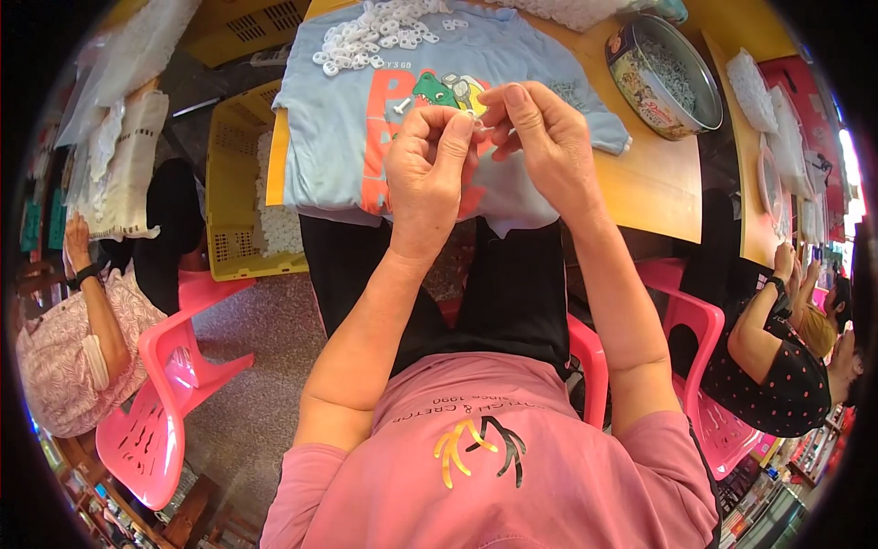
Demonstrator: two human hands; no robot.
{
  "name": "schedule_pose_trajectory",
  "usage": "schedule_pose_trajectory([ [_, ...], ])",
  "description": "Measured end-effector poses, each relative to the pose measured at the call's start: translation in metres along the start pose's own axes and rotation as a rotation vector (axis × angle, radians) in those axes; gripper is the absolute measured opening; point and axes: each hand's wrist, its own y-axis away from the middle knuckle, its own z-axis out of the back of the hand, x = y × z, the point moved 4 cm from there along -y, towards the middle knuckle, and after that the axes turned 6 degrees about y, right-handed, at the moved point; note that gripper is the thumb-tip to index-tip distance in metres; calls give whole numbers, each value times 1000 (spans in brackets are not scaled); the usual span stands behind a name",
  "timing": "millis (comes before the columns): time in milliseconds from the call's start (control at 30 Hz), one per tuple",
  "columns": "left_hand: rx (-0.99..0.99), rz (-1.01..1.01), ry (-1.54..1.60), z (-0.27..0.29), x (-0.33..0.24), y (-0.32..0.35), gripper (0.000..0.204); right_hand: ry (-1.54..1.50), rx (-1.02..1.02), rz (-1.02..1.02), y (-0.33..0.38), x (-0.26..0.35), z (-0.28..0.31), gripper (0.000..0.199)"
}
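My left hand [428, 174] and my right hand [547, 137] meet over a light blue shirt [334, 137] spread on the table. Pinched at the left fingertips is a small white plastic piece [476, 121], mostly covered by the fingers. The right thumb and fingers are closed close beside it; whatever they hold is too small to make out. Farther off on the cloth lies a heap of small white plastic pieces [389, 38] with holes in them. A single white piece [402, 105] rests just left of my hands.
A round tin [640, 99] of small metal screws stands at the far right of the wooden table [654, 188]. A yellow crate [240, 197] holding white pieces is to the left. Pink chairs [165, 421] flank me, and people sit at both sides. Plastic bags [752, 91] lie on the right table.
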Motion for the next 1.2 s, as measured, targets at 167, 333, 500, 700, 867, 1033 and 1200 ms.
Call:
schedule_pose_trajectory([
  [167, 45, 6, -65, 1, 0, -1, 11, 455, 118, 244, -3, 12, 9, 24],
  [333, 54, 24, -67, 0, -1, -1, 14, 598, 195, 445, -7, 14, 8, 20],
  [500, 134, 80, -34, 3, 1, -4, 18, 569, 182, 445, -4, 13, 6, 18],
  [700, 269, 103, -98, 2, -4, -4, 24, 549, 195, 490, -2, 20, 3, 18],
  [867, 297, 92, -86, 0, -3, 0, 26, 577, 161, 587, 3, 18, 2, 12],
  [1033, 256, 24, -115, 2, -1, 1, 23, 543, 137, 562, 6, 13, -3, 12],
  [1200, 240, -42, -194, 0, -3, 1, 20, 449, 146, 447, 7, 7, -6, 13],
])
